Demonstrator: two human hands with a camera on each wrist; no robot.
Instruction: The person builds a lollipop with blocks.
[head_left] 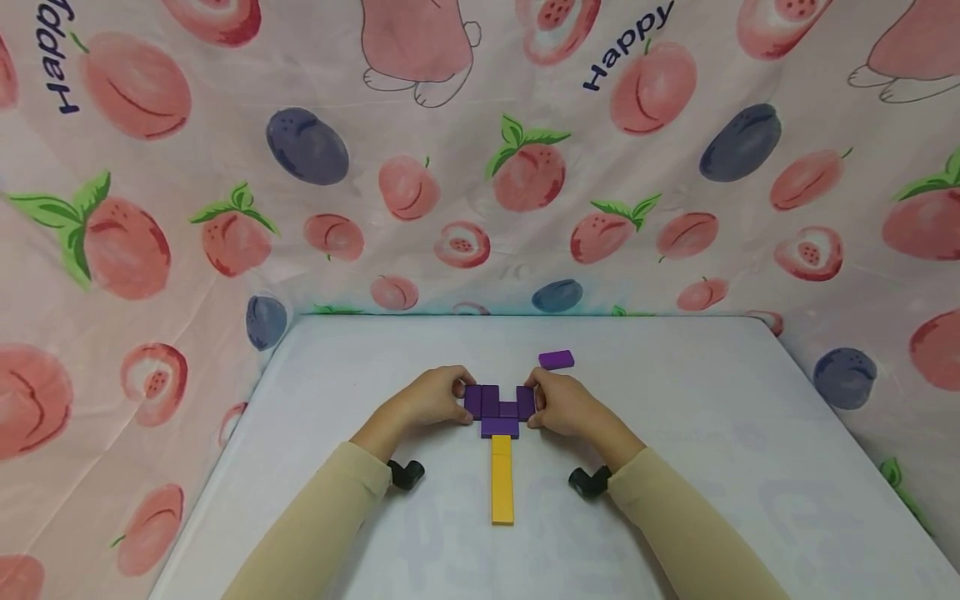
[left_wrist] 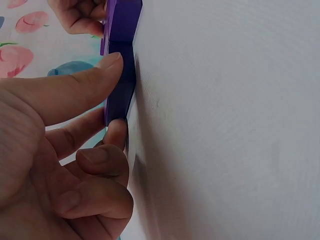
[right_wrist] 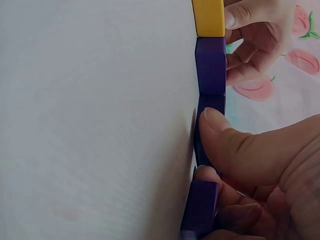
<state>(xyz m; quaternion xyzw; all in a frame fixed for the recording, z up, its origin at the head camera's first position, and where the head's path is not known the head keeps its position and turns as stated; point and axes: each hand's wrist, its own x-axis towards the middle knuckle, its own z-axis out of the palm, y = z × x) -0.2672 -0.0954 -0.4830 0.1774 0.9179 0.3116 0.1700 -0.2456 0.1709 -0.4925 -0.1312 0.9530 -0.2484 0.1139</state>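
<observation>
Purple rectangular blocks form a cluster at mid-table. My left hand (head_left: 433,397) pinches the leftmost upright purple block (head_left: 472,402) between thumb and fingers. Against it stands another upright purple block (head_left: 490,400). On the cluster's right side, my right hand (head_left: 567,406) grips an upright purple block (head_left: 527,403) by its ends. Between the uprights lies a partly covered purple block (head_left: 508,409). A horizontal purple block (head_left: 499,427) sits below, touching the top of a yellow strip (head_left: 502,483). The left wrist view shows the left thumb (left_wrist: 95,82) pressed against purple.
A loose purple block (head_left: 557,360) lies behind the right hand, also near the right fingers in the right wrist view. The white table (head_left: 675,358) meets a fruit-print cloth (head_left: 465,208) at its back edge. Black wrist devices (head_left: 589,482) sit at both sleeve cuffs.
</observation>
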